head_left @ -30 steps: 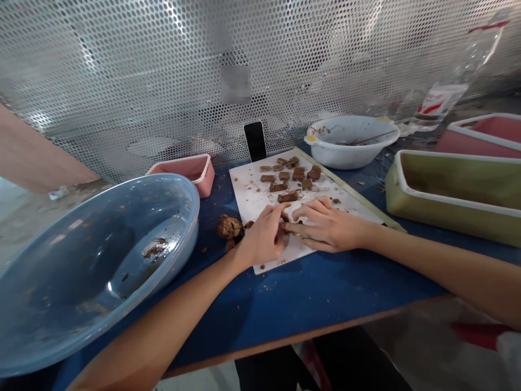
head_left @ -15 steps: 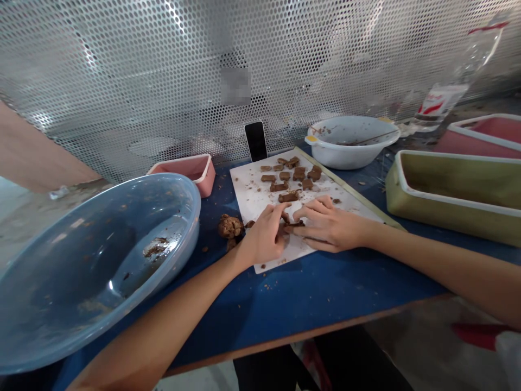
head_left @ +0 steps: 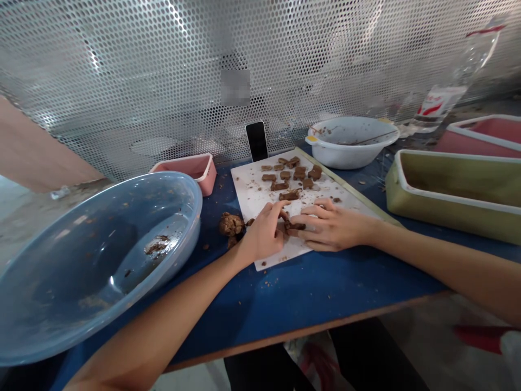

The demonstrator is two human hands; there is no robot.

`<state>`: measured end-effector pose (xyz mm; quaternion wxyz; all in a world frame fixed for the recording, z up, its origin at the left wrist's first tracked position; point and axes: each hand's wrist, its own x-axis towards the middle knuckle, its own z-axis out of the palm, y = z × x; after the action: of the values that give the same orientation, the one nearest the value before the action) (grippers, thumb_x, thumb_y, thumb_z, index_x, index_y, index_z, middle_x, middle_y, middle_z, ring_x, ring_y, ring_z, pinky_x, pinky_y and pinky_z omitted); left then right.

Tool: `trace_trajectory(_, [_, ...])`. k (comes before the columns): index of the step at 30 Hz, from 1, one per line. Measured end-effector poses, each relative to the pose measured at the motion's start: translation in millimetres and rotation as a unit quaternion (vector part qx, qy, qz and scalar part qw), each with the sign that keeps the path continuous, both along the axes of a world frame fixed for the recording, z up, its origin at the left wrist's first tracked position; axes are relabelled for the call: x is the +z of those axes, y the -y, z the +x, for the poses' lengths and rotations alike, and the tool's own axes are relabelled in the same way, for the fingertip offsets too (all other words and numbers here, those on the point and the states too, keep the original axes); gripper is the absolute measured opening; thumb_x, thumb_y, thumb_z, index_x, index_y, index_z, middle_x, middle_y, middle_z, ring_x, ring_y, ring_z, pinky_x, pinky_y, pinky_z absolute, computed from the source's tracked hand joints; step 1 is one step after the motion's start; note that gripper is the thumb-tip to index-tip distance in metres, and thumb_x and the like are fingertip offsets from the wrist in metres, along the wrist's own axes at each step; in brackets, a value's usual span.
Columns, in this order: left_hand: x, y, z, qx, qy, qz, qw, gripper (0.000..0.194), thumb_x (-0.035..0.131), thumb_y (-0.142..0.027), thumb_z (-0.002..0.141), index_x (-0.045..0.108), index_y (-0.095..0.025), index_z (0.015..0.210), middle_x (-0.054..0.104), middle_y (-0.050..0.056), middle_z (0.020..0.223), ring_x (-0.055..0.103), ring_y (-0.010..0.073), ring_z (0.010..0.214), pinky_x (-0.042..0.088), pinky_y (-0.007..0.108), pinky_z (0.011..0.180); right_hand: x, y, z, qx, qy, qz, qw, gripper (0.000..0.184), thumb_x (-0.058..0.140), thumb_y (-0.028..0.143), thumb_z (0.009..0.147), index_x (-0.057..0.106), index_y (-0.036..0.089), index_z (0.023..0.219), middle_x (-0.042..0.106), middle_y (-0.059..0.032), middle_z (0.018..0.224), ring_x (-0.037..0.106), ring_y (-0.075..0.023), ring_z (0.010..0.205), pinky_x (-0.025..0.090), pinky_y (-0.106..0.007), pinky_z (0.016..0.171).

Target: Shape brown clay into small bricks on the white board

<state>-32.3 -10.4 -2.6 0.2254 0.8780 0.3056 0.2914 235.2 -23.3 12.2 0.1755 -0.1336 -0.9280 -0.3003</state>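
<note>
My left hand [head_left: 266, 231] has its fingers curled at the left end of a dark brown clay piece [head_left: 296, 225]. From the other side, my right hand [head_left: 331, 225] has its fingertips against the same piece, which lies low over a white board [head_left: 252, 190]. Part of the piece is hidden by my fingers. Farther up the board, several small shaped brown clay pieces [head_left: 279, 185] lie in loose rows. A cracked lump of brown clay [head_left: 231, 224] rests on the blue table just left of the board, beside my left wrist.
At left stands a big blue basin [head_left: 101, 217] with brown residue, a pink container [head_left: 207, 176] behind it. A phone [head_left: 256, 141] leans against the perforated metal screen [head_left: 163, 65]. A white basin [head_left: 350, 155], a plastic bottle [head_left: 439, 103] and a green container [head_left: 456, 209] are on the right.
My right fingertips have drawn back slightly to the right, so more of the clay piece shows between the hands. My left hand stays almost in place.
</note>
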Motion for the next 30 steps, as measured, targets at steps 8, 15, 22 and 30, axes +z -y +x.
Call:
trace_trajectory(8, [-2.0,-2.1,-0.1,0.006,-0.003,0.003,1.000,0.079,0.053,0.001,0.079,0.043,-0.020,0.155,0.060,0.016,0.129,0.066,0.0310,0.118,0.059,0.051,0.103,3.2,0.3,-0.5,0.001,0.005,0.006,1.000,0.033,0.057,0.042,0.109,0.073,0.026,0.134,0.073,-0.0096,0.134,0.062,-0.0274,0.114,0.041,-0.042,0.094])
trace_trajectory(15, [-4.1,-3.7,-0.4,-0.002,0.008,0.001,1.000,0.079,0.053,0.000,0.079,0.043,-0.020,0.155,0.061,0.016,0.131,0.065,0.0308,0.120,0.058,0.051,0.106,-0.3,1.8,-1.0,-0.009,0.015,0.017,1.000,0.035,0.058,0.044,0.108,0.074,0.026,0.134,0.072,-0.0100,0.138,0.062,-0.0283,0.112,0.041,-0.043,0.093])
trace_trajectory(22, [-2.3,-2.8,0.3,0.000,0.006,-0.009,1.000,0.078,0.052,0.000,0.077,0.044,-0.019,0.153,0.060,0.016,0.131,0.065,0.0310,0.121,0.058,0.051,0.106,-3.0,1.4,-3.7,-0.012,0.020,0.010,1.000,0.037,0.054,0.046,0.110,0.073,0.023,0.133,0.072,-0.0110,0.138,0.062,-0.0298,0.115,0.042,-0.045,0.094])
trace_trajectory(30, [-3.3,-3.2,0.3,0.000,0.010,-0.001,1.000,0.079,0.052,0.001,0.077,0.044,-0.019,0.154,0.061,0.016,0.130,0.065,0.0307,0.120,0.058,0.051,0.107,-4.2,4.4,-5.8,-0.018,0.022,0.005,1.000,0.037,0.051,0.046,0.112,0.073,0.022,0.129,0.071,-0.0113,0.140,0.062,-0.0307,0.116,0.041,-0.046,0.097])
